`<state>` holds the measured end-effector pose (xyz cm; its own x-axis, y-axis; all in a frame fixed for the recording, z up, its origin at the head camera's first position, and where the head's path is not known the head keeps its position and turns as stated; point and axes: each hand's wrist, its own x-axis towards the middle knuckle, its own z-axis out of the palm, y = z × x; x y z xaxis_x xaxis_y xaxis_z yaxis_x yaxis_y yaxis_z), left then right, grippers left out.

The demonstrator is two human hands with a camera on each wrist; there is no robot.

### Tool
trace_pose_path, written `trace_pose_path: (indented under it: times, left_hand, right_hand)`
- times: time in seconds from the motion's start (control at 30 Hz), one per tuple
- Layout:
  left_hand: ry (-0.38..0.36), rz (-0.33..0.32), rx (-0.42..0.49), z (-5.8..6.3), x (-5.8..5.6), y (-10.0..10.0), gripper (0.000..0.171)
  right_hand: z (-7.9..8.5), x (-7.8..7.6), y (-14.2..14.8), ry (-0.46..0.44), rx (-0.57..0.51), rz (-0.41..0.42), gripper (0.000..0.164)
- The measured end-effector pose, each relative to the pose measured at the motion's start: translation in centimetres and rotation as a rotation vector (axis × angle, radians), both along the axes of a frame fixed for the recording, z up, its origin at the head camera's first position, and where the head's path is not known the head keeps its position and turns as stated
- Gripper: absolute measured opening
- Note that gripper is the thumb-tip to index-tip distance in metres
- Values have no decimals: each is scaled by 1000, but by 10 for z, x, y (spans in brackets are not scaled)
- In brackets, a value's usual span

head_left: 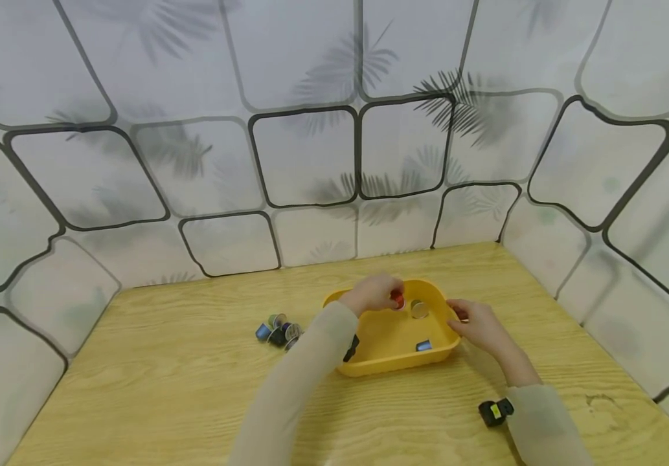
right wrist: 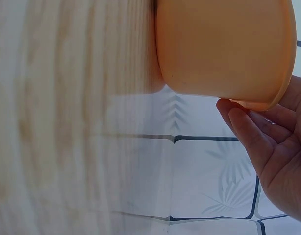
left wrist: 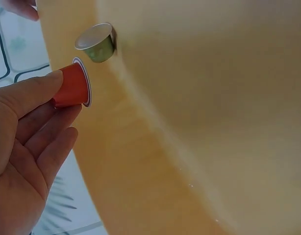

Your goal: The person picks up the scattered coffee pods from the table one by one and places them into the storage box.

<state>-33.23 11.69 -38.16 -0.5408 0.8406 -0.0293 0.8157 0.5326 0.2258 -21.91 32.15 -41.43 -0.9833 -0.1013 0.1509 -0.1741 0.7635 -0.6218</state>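
My left hand (head_left: 375, 292) pinches a red coffee capsule (left wrist: 73, 85) between thumb and fingertips, inside the yellow plastic bin (head_left: 392, 366) near its back wall. The capsule lies on its side in the grip, its foil rim facing away from the palm. Close by in the bin is a green capsule (left wrist: 97, 44) with its pale lid showing. A blue capsule (head_left: 423, 345) lies on its side near the bin's front right corner. At the right end, my right hand (head_left: 478, 322) grips the bin's rim (right wrist: 286, 63), its fingers beneath the edge.
Left of the bin, several capsules (head_left: 278, 330) in blue, black, green and other colours lie in a loose heap on the wooden table (head_left: 165, 382), partly behind the left forearm. Patterned curtains (head_left: 311, 162) enclose the table's back and sides.
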Motion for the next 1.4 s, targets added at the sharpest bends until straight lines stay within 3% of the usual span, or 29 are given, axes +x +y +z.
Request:
trace_pose_path:
  times: [0.37, 0.7, 0.97, 1.4]
  left_hand:
    - [14, -1, -29, -12, -1, 1, 13]
    - [-22, 20, -51, -19, -1, 5, 18]
    - [-56, 36, -65, -22, 0, 11, 12]
    - [-57, 48, -94, -25, 2, 16, 18]
  right_hand:
    - [1, 1, -1, 3, 0, -1, 39]
    - [-1, 0, 0, -2, 5, -4, 40]
    - [-2, 0, 2, -6, 6, -11, 40]
    - [-1, -1, 1, -20, -1, -13, 40]
